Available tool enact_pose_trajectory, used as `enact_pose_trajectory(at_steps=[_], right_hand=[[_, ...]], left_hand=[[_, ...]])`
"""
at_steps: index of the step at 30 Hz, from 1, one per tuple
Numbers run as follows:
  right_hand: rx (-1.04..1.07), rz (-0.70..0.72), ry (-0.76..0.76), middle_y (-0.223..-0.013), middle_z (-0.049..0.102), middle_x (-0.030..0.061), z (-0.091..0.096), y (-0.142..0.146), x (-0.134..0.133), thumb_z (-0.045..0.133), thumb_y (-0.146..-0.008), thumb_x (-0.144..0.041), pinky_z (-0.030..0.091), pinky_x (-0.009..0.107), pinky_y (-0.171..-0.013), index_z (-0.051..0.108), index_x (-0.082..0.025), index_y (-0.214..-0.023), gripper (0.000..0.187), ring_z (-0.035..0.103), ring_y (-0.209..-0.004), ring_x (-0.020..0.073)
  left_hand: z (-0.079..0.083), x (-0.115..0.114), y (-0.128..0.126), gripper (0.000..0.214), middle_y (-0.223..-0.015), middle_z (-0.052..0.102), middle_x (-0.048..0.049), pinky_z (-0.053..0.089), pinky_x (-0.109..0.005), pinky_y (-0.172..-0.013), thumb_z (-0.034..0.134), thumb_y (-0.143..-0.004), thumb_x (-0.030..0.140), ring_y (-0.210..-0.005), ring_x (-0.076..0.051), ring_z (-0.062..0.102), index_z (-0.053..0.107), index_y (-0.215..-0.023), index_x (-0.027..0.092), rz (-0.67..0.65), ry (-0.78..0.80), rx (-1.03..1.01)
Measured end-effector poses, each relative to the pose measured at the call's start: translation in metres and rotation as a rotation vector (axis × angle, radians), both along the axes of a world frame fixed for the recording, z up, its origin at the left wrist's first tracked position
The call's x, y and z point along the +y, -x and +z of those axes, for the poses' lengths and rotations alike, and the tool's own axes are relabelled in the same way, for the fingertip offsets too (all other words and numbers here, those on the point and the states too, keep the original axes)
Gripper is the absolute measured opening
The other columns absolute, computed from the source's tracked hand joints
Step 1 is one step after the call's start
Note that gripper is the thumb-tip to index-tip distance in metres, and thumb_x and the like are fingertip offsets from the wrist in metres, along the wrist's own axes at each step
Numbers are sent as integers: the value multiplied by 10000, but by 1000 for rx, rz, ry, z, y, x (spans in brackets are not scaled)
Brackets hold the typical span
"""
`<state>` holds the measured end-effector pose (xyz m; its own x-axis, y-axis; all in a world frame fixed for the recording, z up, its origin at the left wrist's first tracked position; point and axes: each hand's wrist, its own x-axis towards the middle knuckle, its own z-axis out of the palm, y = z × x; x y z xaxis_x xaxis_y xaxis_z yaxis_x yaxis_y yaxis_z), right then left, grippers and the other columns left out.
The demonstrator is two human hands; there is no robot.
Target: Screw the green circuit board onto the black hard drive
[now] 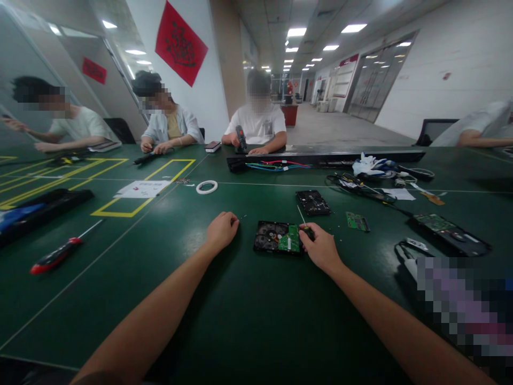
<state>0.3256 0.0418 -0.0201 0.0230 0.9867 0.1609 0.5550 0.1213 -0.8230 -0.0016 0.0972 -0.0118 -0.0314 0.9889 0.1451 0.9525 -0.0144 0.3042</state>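
A hard drive (277, 237) lies on the green table (248, 321) with its green circuit board facing up. My right hand (319, 247) rests at its right edge, closed on a small screwdriver (304, 222) whose thin shaft points up and away. My left hand (222, 229) sits to the left of the drive, fingers curled into a loose fist on the table; what it holds, if anything, is hidden. A tiny screw (245, 216) lies just beyond that hand.
A second drive (313, 202), a loose circuit board (357, 221) and another opened drive (451, 232) lie to the right. A red-handled screwdriver (60, 254) and a black tray (38, 211) lie left. A tape ring (207, 186) and coloured cables (276, 165) lie farther off. Several people sit across.
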Motion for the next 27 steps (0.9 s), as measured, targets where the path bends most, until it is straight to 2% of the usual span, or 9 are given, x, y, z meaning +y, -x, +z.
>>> enact_pose_trajectory(at_steps=[5, 11, 16, 20, 25, 27], right_hand=[[9, 29, 17, -831, 722, 14, -1, 1, 2, 548, -969, -441, 553, 316, -600, 670, -253, -1218, 335, 688, -643, 181], [35, 35, 26, -799, 710, 4, -4, 0, 4, 553, -968, -423, 559, 303, -604, 663, -231, -1223, 337, 686, -634, 168], [32, 32, 10, -766, 703, 2, -3, 2, 2, 539, -978, -416, 555, 298, -613, 658, -215, -1224, 339, 686, -630, 164], [39, 26, 3, -746, 696, -4, -2, 3, 1, 525, -985, -420, 546, 294, -594, 655, -220, -1208, 326, 685, -625, 168], [-2, 13, 0, -755, 704, 0, 0, 3, 0, 518, -987, -423, 529, 294, -575, 655, -227, -1188, 312, 684, -622, 174], [-31, 12, -16, -773, 711, 8, 1, 3, -1, 514, -990, -431, 515, 294, -569, 654, -229, -1187, 315, 683, -628, 178]], left_hand=[[1, 9, 0, 283, -1094, 702, -75, 493, -301, -781, 505, -974, 415, -969, -227, 671, 702, -1036, 221, 30, 43, 44], [-3, 5, 0, 314, -1108, 685, -73, 487, -304, -772, 456, -998, 439, -972, -227, 667, 689, -1046, 234, 3, -5, 80], [-10, 7, 3, 267, -1093, 687, -64, 490, -306, -745, 487, -989, 421, -958, -225, 670, 684, -1021, 244, 1, -36, 70], [-18, 21, 11, 265, -1104, 700, -85, 507, -335, -877, 570, -959, 362, -1042, -240, 659, 673, -1148, 208, -79, -121, -22], [-21, 49, 12, 389, -1047, 717, -97, 505, -368, -937, 605, -940, 302, -1005, -263, 673, 674, -1309, 202, -174, -89, -67], [-22, 56, 10, 365, -1050, 719, -97, 507, -363, -937, 588, -947, 287, -995, -260, 680, 708, -1286, 228, -203, -84, -71]])
